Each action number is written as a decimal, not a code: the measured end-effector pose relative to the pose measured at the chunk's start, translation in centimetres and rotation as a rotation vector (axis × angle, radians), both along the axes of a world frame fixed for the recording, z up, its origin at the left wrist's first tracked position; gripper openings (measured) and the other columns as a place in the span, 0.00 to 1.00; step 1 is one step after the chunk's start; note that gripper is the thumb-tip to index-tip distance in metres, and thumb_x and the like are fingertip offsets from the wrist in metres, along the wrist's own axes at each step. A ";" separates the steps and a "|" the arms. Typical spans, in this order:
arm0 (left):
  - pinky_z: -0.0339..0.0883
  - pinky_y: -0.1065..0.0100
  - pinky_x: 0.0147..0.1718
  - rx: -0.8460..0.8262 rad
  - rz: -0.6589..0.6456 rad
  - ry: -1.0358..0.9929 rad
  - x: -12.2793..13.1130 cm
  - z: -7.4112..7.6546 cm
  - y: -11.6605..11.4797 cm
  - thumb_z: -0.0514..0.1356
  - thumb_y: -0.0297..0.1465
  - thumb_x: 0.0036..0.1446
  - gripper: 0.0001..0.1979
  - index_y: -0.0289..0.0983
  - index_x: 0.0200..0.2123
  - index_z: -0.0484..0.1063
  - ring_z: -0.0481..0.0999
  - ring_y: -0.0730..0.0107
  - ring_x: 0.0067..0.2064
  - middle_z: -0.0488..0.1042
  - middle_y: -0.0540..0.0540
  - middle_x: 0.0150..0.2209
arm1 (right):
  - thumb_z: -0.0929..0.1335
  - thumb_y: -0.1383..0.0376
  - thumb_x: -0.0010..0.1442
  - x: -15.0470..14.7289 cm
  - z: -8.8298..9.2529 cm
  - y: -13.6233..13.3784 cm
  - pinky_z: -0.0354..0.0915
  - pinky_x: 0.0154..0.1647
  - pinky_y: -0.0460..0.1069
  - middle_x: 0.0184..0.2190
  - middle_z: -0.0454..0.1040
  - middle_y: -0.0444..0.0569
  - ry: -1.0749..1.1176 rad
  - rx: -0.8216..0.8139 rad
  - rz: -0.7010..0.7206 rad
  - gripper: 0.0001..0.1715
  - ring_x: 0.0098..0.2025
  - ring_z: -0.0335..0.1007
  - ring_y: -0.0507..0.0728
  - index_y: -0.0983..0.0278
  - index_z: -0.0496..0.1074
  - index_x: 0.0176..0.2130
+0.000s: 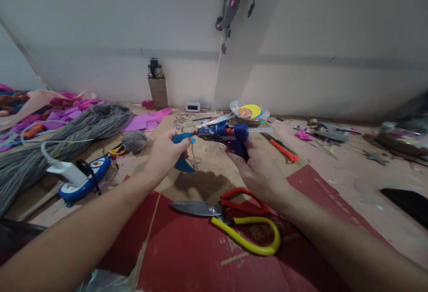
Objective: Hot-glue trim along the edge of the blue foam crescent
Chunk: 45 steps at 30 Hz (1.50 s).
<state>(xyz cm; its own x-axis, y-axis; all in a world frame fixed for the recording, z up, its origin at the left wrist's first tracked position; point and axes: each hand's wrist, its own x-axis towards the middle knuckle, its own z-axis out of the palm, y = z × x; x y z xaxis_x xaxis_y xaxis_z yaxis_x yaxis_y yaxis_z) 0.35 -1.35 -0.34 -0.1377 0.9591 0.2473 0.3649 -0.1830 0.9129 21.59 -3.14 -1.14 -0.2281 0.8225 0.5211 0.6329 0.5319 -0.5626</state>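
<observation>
My left hand (167, 151) pinches a blue crescent-shaped piece (183, 165), apparently felt, with a thin grey string (197, 160) hanging by it. From the right, my right hand (256, 162) grips the handle of a blue hot glue gun (222, 133). A clear glue stick (262, 129) sticks out of its back end. The gun's nozzle points left and meets or nearly meets the upper part of the blue piece; whether they touch I cannot tell. Below both hands, scissors (230, 223) with one red and one yellow handle lie on red cardboard (187, 261).
An orange utility knife (282, 148) lies right of the glue gun. At left are grey yarn (90, 127), a yarn ball (134, 141) and a blue-white power strip (85, 183) with plugs and cables. A brown bottle (158, 89) stands by the wall. A dark flat object (406, 203) lies far right.
</observation>
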 end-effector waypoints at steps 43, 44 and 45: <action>0.64 0.74 0.20 -0.235 -0.332 -0.510 1.3 -0.8 0.1 0.66 0.30 0.44 0.11 0.35 0.26 0.64 0.66 0.78 0.18 0.67 0.53 0.18 | 0.66 0.64 0.56 2.1 -1.5 4.1 0.62 0.45 0.58 0.38 0.69 0.56 -0.125 -0.042 -0.280 0.05 0.44 0.66 0.62 0.64 0.64 0.31; 0.64 0.74 0.20 -0.234 -0.333 -0.513 1.5 -0.8 0.0 0.66 0.30 0.44 0.11 0.35 0.26 0.64 0.66 0.78 0.18 0.67 0.53 0.18 | 0.65 0.63 0.57 1.2 -1.1 3.3 0.62 0.46 0.58 0.38 0.70 0.55 -0.027 -0.087 -0.171 0.06 0.44 0.67 0.61 0.63 0.64 0.33; 0.64 0.74 0.20 -0.232 -0.334 -0.515 1.6 -0.8 0.0 0.66 0.29 0.44 0.11 0.35 0.26 0.64 0.66 0.78 0.18 0.67 0.54 0.18 | 0.65 0.62 0.57 0.2 -0.9 2.5 0.63 0.46 0.57 0.39 0.70 0.53 0.112 -0.171 -0.043 0.07 0.44 0.68 0.59 0.62 0.63 0.35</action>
<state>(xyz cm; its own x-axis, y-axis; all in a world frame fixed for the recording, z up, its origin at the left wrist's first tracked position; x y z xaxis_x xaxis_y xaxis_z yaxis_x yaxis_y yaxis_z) 1.97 -1.40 -1.15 0.1317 0.9912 0.0107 -0.1715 0.0121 0.9851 21.80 -0.65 -2.01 -0.1395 0.9087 0.3935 0.5813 0.3969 -0.7104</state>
